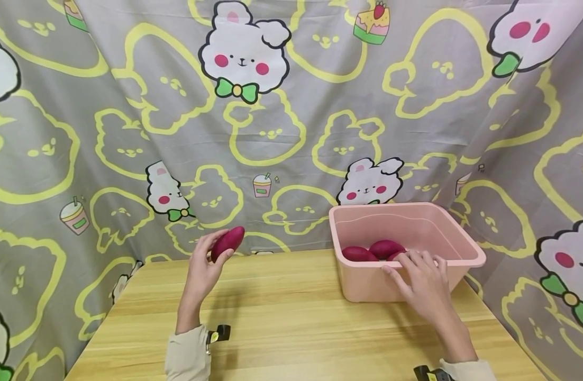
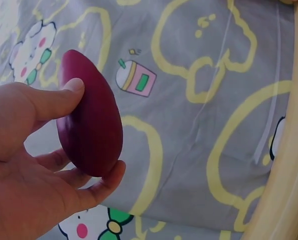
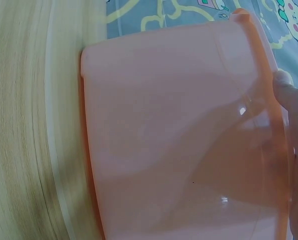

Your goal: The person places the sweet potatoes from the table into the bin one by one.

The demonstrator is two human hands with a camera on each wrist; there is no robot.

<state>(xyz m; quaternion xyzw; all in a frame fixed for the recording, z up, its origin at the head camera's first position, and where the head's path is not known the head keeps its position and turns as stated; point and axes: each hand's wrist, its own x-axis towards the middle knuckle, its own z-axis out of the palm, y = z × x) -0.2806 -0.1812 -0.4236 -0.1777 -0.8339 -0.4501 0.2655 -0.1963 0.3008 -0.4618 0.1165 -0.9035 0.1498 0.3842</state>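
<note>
My left hand (image 1: 205,269), raised over the left part of the table, pinches a dark purple-red sweet potato (image 1: 228,243) between thumb and fingers. In the left wrist view the sweet potato (image 2: 91,120) tapers at its upper end, with the thumb across one side and fingertips under its lower end. At the right stands a pink plastic box (image 1: 401,286). My right hand (image 1: 425,283) holds its front rim, fingers bent over the edge and thumb on the outside. Inside lie several more sweet potatoes (image 1: 359,254), one partly hidden behind the rim and fingers.
A wood-grain table (image 1: 282,317) carries the box near its back right edge. Behind and on both sides hangs a grey curtain (image 1: 291,106) printed with white rabbits and yellow outlines. Dark wrist straps (image 1: 219,333) sit by the beige sleeves (image 1: 189,354).
</note>
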